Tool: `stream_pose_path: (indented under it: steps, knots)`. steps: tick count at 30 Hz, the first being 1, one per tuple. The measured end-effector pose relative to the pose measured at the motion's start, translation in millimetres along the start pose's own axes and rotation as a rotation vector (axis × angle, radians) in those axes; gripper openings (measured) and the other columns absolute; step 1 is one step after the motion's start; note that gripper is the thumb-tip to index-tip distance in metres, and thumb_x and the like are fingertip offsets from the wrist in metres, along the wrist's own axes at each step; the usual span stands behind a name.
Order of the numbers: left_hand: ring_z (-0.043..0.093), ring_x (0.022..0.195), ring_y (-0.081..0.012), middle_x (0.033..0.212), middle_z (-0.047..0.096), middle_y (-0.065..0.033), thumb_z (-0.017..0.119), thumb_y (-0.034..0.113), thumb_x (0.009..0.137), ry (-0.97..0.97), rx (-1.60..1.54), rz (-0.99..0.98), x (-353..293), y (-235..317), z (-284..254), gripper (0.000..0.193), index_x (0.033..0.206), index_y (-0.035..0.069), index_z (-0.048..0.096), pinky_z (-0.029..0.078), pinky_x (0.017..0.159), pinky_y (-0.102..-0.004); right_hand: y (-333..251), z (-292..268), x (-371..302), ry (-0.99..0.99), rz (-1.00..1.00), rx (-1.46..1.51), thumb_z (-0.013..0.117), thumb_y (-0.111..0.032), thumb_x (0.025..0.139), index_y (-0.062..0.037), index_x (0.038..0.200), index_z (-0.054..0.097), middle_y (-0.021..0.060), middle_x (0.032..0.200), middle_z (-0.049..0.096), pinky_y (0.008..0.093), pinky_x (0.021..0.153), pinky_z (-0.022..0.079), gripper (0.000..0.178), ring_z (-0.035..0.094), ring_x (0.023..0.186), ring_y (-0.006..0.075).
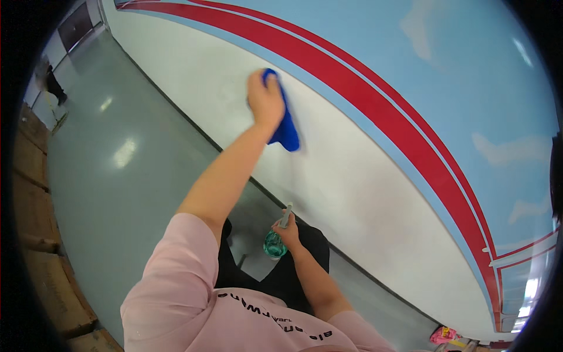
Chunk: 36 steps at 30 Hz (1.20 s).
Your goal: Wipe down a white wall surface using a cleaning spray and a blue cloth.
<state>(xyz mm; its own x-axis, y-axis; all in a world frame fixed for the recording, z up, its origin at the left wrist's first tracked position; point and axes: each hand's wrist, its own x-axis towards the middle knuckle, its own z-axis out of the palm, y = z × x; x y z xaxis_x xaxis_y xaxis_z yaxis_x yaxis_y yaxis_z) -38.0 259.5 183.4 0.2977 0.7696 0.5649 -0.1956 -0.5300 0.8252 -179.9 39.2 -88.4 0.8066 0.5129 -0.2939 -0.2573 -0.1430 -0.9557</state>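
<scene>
My left hand (265, 102) is stretched out, its fingers closed round a blue cloth (285, 130) that lies against a white panel (352, 176). Part of the cloth hangs down below the hand. Close to my lap, my right hand (287, 230) grips a spray bottle by its neck. The spray bottle (274, 245) has a see-through green body, and its pale nozzle points toward the white panel. Some of the right hand's fingers are hidden behind the bottle's head.
Above the white panel run red stripes (352, 88) and a light blue surface (469, 76) with pale cloud shapes. Cardboard boxes (56, 281) line the left side of the grey floor (135, 193). A person (53, 82) stands far left. A pink item (443, 335) lies at the lower right.
</scene>
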Motion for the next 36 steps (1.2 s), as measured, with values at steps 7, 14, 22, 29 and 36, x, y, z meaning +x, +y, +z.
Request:
stream_pose_path:
  steps: [7, 14, 22, 29, 36]
  knots:
    - [0.050, 0.089, -0.0327, 0.090, 0.052, -0.0183, 0.050, 0.012, 0.081, -0.030, 0.084, 0.181, -6.0, 3.7, 1.9, 0.019, 0.095, -0.001, 0.050, 0.039, 0.081, -0.0378, -7.6, -10.8, 0.0, 0.028, -0.089, -0.168, 0.064, -0.005, 0.066, -0.0057, 0.123, 0.034, 0.0058, 0.077, 0.055, 0.0306, 0.067, 0.045, 0.064, 0.056, 0.072, 0.0146]
    - [0.051, 0.088, -0.0326, 0.091, 0.054, -0.0185, 0.051, 0.012, 0.080, 0.028, 0.093, 0.089, -2.2, 12.5, 8.3, 0.019, 0.091, -0.002, 0.052, 0.039, 0.080, -0.0374, 1.5, -3.8, 0.0, -0.022, -0.083, -0.087, 0.065, -0.008, 0.067, -0.0077, 0.122, 0.035, 0.0056, 0.077, 0.056, 0.0301, 0.066, 0.044, 0.062, 0.056, 0.071, 0.0160]
    - [0.055, 0.079, -0.0306, 0.085, 0.057, -0.0177, 0.052, 0.013, 0.080, 0.095, 0.028, -0.143, 31.7, 11.1, 3.2, 0.018, 0.087, -0.003, 0.055, 0.042, 0.074, -0.0367, -20.8, -4.1, -3.0, -0.083, 0.004, -0.275, 0.064, -0.021, 0.068, -0.0064, 0.127, 0.026, 0.0194, 0.101, 0.056, 0.0374, 0.078, 0.043, 0.071, 0.057, 0.091, 0.0313]
    - [0.056, 0.079, -0.0276, 0.086, 0.057, -0.0166, 0.053, 0.011, 0.080, 0.042, -0.082, -0.181, 26.2, 4.9, 4.1, 0.018, 0.090, -0.004, 0.055, 0.043, 0.074, -0.0347, 2.3, -2.0, 6.1, -0.035, -0.189, -0.308, 0.064, -0.021, 0.067, -0.0061, 0.127, 0.026, 0.0205, 0.099, 0.056, 0.0384, 0.077, 0.044, 0.073, 0.057, 0.090, 0.0335]
    - [0.054, 0.084, -0.0311, 0.087, 0.056, -0.0175, 0.054, 0.016, 0.079, -0.312, 0.022, 0.027, -47.8, 11.9, -3.9, 0.020, 0.089, -0.001, 0.055, 0.041, 0.076, -0.0368, -0.1, -8.0, 3.1, -0.079, -0.016, -0.261, 0.065, -0.022, 0.064, -0.0062, 0.127, 0.027, 0.0227, 0.105, 0.055, 0.0391, 0.079, 0.043, 0.076, 0.055, 0.095, 0.0362]
